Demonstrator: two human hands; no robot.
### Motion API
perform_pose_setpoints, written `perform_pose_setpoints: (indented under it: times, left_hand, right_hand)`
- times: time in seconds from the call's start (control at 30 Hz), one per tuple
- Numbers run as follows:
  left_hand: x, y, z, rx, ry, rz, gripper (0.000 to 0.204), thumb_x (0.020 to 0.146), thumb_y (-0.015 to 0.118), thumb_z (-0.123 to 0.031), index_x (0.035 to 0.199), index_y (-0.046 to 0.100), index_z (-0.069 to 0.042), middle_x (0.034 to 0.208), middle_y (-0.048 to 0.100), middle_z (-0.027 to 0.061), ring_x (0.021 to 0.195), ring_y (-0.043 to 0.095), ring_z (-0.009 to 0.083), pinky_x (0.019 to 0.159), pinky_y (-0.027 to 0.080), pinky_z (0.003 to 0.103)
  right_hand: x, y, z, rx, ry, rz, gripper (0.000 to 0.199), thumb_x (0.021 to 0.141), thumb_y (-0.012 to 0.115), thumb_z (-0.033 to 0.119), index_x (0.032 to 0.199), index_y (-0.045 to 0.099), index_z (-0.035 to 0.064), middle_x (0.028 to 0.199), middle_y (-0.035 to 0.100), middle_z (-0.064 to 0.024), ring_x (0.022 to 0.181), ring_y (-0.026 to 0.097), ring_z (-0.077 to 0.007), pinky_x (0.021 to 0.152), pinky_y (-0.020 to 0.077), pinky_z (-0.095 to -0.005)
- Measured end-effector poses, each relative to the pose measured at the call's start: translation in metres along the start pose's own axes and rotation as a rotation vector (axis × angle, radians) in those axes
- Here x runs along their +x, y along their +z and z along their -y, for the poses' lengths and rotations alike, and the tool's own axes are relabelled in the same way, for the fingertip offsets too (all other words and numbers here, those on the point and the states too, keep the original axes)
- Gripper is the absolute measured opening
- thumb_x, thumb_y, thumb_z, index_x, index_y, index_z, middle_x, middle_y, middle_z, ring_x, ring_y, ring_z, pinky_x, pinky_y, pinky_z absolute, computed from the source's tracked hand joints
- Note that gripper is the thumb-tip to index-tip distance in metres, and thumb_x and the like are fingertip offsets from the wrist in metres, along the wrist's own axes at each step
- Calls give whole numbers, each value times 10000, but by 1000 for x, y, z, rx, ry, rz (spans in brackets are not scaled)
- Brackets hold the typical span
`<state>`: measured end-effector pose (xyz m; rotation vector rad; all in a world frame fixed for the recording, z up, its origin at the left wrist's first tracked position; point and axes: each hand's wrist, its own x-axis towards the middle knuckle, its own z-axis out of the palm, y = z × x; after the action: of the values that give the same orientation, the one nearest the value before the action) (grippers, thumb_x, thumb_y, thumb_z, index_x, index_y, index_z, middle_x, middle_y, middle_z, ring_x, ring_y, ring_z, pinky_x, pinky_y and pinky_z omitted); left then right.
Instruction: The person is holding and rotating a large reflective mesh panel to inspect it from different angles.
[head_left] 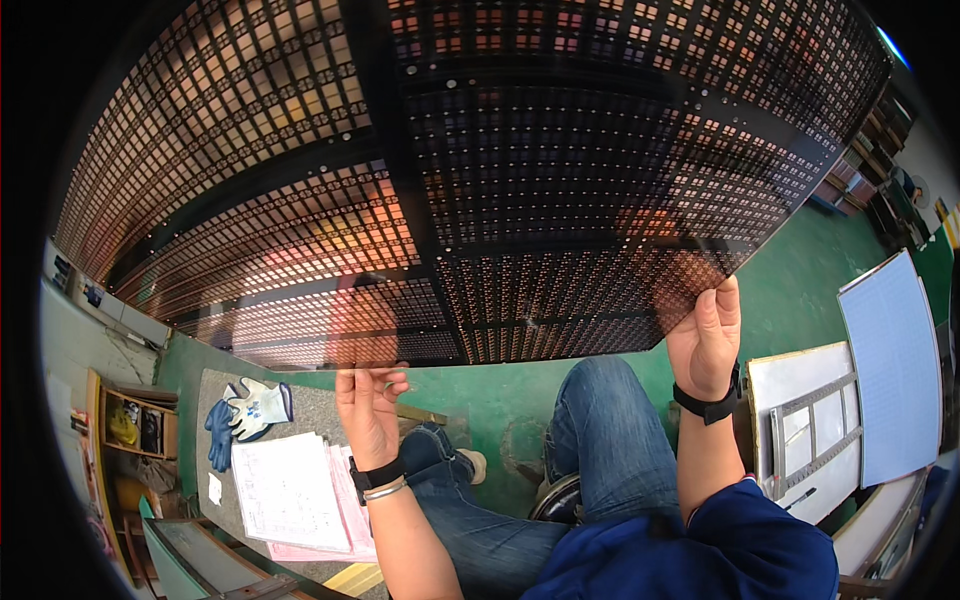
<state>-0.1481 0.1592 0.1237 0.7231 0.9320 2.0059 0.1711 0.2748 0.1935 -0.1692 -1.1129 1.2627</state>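
A large, dark, glossy circuit board panel (540,200) fills the upper part of the view. Rows of small copper-coloured squares cover it, split by wide dark strips, and both hands reflect in its surface. At its lower edge, left of the middle, my left hand (370,412) pinches the rim between thumb and fingers. My right hand (708,335) grips the slanting edge by the lower right corner, thumb in front; its other fingers are partly hidden. The panel is held up above my knees, tilted. Its top reaches out of view.
On a grey table (215,395) at left lie work gloves (262,408) and white papers (292,490) over pink sheets. A wooden shelf (140,425) stands farther left. At right, a metal frame (815,430) rests on a white board beside a light blue board (893,365). The floor (790,275) is green.
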Motion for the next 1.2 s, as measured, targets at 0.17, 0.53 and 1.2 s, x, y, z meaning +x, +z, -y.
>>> perform_pose_setpoints:
  times: [0.17,0.53,1.2]
  left_hand:
    - [-2,1,-2,21,11,-15,156,934,500,-191,1027,516,-67,900,638,107,799,639,191,649,536,266]
    - [1,4,-1,4,10,-2,138,936,496,-180,1006,518,-63,880,637,102,788,639,195,647,537,267]
    - [-4,15,-14,-75,38,82,537,901,543,-153,1357,268,-79,1102,531,93,939,573,187,746,531,323]
  right_hand:
    - [-2,-9,-4,-37,-17,57,290,941,437,89,1230,468,88,1278,493,-102,1180,471,-244,1010,372,-433]
    - [0,-5,1,-33,-10,67,283,941,433,83,1221,475,91,1278,494,-103,1185,467,-245,1017,366,-425]
    - [-54,24,-68,123,546,-203,428,925,494,147,1328,357,100,1288,461,-65,1158,464,-228,995,376,-402]
